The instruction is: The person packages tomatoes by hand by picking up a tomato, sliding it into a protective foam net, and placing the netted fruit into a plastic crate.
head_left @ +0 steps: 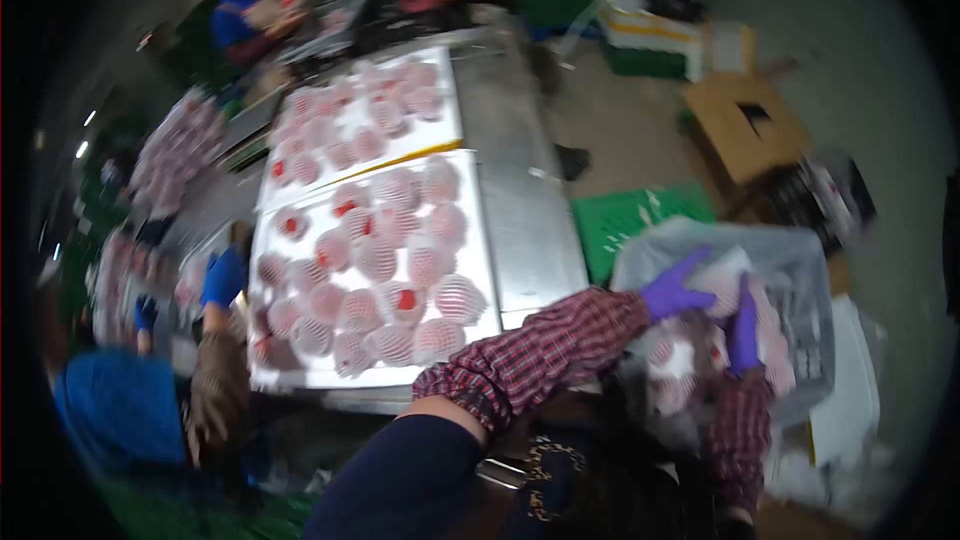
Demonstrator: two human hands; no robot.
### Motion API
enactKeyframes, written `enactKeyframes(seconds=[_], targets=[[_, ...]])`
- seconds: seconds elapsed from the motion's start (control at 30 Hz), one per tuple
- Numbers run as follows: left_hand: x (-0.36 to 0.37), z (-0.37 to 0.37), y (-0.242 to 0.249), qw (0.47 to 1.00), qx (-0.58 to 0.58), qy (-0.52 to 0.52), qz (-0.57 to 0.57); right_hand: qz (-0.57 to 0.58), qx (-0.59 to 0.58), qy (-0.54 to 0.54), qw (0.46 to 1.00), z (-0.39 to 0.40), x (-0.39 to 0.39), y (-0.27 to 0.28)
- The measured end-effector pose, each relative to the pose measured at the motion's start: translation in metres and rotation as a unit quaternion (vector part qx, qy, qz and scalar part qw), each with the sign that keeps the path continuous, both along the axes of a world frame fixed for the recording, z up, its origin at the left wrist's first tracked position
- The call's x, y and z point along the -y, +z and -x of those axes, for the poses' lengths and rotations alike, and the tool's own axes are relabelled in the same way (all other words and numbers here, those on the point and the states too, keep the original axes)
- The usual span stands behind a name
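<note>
Both hands wear purple gloves and reach into a grey lined bin at the right. My left hand has its fingers spread at the left side of a pale, net-wrapped item. On the other side of that item is my right hand, its fingers pointing up along it. Other net-wrapped pieces lie in the bin below my hands. Left of the bin, a white tray holds several round pieces in pink-white foam nets, some showing red.
Behind the near tray lies a second white tray of netted pieces. A green crate, a cardboard box and a white box stand beyond the bin. Blue-gloved co-worker hands are at the left; another person is farther back.
</note>
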State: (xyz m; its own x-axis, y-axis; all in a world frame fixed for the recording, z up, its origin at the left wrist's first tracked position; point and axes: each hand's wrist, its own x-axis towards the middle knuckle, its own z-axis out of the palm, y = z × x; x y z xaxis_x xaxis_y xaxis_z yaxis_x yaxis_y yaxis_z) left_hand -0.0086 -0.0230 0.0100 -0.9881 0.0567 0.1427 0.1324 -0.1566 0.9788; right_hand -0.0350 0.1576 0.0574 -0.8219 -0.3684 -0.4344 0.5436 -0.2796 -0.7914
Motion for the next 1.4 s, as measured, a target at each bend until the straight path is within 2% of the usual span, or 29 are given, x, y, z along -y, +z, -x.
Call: enactKeyframes(seconds=[0.03, 0.07, 0.1, 0.13, 0.17, 0.2, 0.23, 0.27, 0.37, 0.4, 0.47, 0.53, 0.6, 0.67, 0.7, 0.73, 0.77, 0.8, 0.83, 0.87, 0.97, 1.0, 1.1, 1.13, 1.2, 1.23, 1.3, 1.37, 1.4], targets=[[-0.01, 0.002, 0.005, 0.987, 0.045, -0.081, -0.133, 0.04, 0.081, -0.008, 0.996, -0.005, -0.002, 0.007], [-0.011, 0.001, 0.011, 0.948, 0.097, -0.159, -0.26, -0.15, -0.178, 0.051, 0.971, -0.008, 0.006, -0.019], [-0.018, 0.006, 0.001, 0.932, 0.103, -0.152, -0.314, -0.378, -0.39, 0.028, 0.839, -0.011, 0.013, -0.045], [-0.013, -0.001, 0.014, 0.926, 0.155, -0.155, -0.306, -0.418, -0.484, -0.035, 0.768, -0.009, 0.005, -0.091], [-0.011, 0.001, 0.009, 0.914, 0.16, -0.161, -0.335, -0.42, -0.414, 0.0, 0.808, -0.008, 0.004, -0.061], [-0.011, 0.002, 0.008, 0.905, 0.212, -0.119, -0.348, -0.425, -0.341, 0.035, 0.838, -0.008, 0.004, -0.03], [-0.007, 0.003, 0.007, 0.888, 0.283, -0.084, -0.353, -0.413, -0.296, -0.024, 0.861, -0.011, 0.017, -0.005], [-0.004, 0.005, 0.005, 0.866, 0.317, -0.074, -0.38, -0.394, -0.364, -0.091, 0.839, -0.011, 0.02, -0.011], [0.002, 0.016, -0.023, 0.88, 0.292, -0.11, -0.358, -0.459, -0.577, -0.064, 0.672, -0.018, 0.034, 0.004], [0.001, 0.01, -0.004, 0.862, 0.333, -0.108, -0.367, -0.444, -0.551, -0.053, 0.704, -0.016, 0.031, 0.001], [-0.01, 0.004, 0.006, 0.938, 0.241, -0.082, -0.235, -0.409, -0.497, -0.032, 0.765, -0.007, 0.025, -0.012], [-0.017, 0.003, 0.005, 0.981, 0.125, -0.054, -0.139, -0.257, -0.349, -0.059, 0.899, 0.007, 0.01, -0.039], [-0.014, 0.004, 0.006, 0.942, 0.207, -0.113, -0.239, -0.102, -0.176, -0.131, 0.97, 0.012, 0.002, -0.048], [-0.005, 0.002, 0.01, 0.888, 0.291, -0.167, -0.313, -0.013, -0.157, -0.121, 0.98, 0.009, 0.0, -0.042], [-0.002, -0.001, 0.013, 0.871, 0.29, -0.175, -0.356, 0.032, -0.149, -0.115, 0.982, 0.009, 0.0, -0.036], [0.001, -0.003, 0.014, 0.852, 0.287, -0.182, -0.397, 0.023, -0.132, -0.117, 0.984, 0.011, 0.001, -0.033], [0.002, -0.006, 0.015, 0.832, 0.284, -0.188, -0.438, -0.064, -0.214, -0.064, 0.973, 0.014, -0.003, -0.044], [0.001, -0.008, 0.015, 0.811, 0.278, -0.187, -0.479, -0.149, -0.292, -0.009, 0.945, 0.017, -0.008, -0.066], [0.001, -0.008, 0.014, 0.816, 0.283, -0.185, -0.468, -0.232, -0.364, 0.045, 0.901, 0.019, -0.009, -0.086], [0.0, -0.007, 0.012, 0.822, 0.288, -0.184, -0.456, -0.404, -0.499, 0.103, 0.76, 0.023, -0.006, -0.099], [-0.002, 0.001, 0.014, 0.83, 0.322, -0.139, -0.434, -0.39, -0.454, -0.104, 0.795, 0.021, -0.006, -0.098], [-0.002, 0.003, 0.015, 0.83, 0.336, -0.116, -0.429, -0.346, -0.352, -0.069, 0.867, 0.015, -0.007, -0.053], [-0.002, 0.011, -0.007, 0.848, 0.348, -0.065, -0.394, -0.238, -0.419, -0.073, 0.873, 0.004, -0.002, -0.018], [-0.001, 0.013, -0.016, 0.861, 0.351, -0.066, -0.361, -0.249, -0.487, -0.017, 0.837, -0.004, 0.006, -0.012], [0.003, 0.015, -0.027, 0.885, 0.359, -0.069, -0.288, -0.257, -0.49, 0.001, 0.833, -0.005, 0.016, -0.014], [0.001, 0.014, -0.029, 0.888, 0.338, -0.056, -0.307, -0.261, -0.49, 0.007, 0.832, -0.007, 0.019, -0.015], [-0.008, 0.014, -0.027, 0.892, 0.289, -0.031, -0.347, -0.144, -0.344, -0.025, 0.927, -0.005, 0.016, -0.012], [-0.009, 0.013, -0.021, 0.919, 0.3, 0.038, -0.252, -0.035, -0.208, -0.065, 0.975, 0.006, 0.005, -0.016], [-0.01, 0.012, -0.017, 0.928, 0.305, 0.073, -0.203, 0.01, -0.208, -0.109, 0.972, 0.011, 0.01, -0.026]])
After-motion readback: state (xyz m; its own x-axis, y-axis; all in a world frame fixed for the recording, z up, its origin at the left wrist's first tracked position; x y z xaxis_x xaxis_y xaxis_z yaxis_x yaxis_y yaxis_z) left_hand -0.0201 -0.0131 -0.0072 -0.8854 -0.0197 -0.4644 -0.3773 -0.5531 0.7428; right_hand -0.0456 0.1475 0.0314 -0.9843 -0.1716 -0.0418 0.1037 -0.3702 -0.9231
